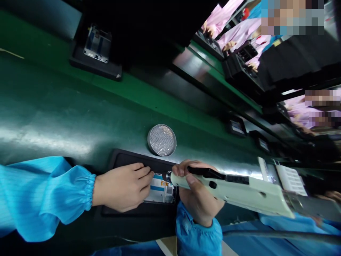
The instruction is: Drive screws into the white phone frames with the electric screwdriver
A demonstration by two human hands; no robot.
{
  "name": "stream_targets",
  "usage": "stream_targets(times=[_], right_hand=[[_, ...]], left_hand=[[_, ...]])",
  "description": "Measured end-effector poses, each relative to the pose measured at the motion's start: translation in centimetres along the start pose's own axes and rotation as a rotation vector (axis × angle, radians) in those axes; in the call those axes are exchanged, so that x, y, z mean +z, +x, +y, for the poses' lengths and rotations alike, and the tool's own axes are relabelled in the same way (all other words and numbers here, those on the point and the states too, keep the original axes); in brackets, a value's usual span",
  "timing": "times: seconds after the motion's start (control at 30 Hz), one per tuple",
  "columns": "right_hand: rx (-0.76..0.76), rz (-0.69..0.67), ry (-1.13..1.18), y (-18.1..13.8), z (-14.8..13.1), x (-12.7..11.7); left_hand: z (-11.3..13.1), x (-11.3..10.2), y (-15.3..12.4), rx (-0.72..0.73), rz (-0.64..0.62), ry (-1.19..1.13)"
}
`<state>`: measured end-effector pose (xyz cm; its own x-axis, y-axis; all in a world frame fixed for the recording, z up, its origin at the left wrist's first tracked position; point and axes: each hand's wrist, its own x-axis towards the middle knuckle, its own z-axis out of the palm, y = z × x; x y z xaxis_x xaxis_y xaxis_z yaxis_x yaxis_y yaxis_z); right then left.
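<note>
My right hand (198, 192) is wrapped around a pale green electric screwdriver (239, 193) with a black lever along its top. The tool lies nearly level, its metal nose pointing left over an opened phone (161, 192). Blue strips and a small orange flex part show inside the phone. My left hand (128, 186) covers the phone's left end, fingers bent and close together, holding it down in a black padded tray (117, 161). The screwdriver's bit tip and any screw under it cannot be made out.
Beyond the tray stands a round dish (162, 140) with a dimpled surface. Another opened phone (98, 44) rests on a black block (93, 69) upper left. A cable (279, 234) runs lower right. Along the conveyor line, co-workers in pink sleeves (237, 30) work with their hands.
</note>
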<state>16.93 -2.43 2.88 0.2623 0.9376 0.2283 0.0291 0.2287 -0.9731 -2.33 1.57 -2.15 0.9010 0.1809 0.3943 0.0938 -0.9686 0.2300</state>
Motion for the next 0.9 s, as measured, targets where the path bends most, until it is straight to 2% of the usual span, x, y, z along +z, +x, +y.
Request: stream_targets(times=[0.9], right_hand=[[-0.014, 0.008, 0.034, -0.15, 0.12, -0.05]], left_hand=[[0.09, -0.11, 0.09, -0.001, -0.05, 0.034]])
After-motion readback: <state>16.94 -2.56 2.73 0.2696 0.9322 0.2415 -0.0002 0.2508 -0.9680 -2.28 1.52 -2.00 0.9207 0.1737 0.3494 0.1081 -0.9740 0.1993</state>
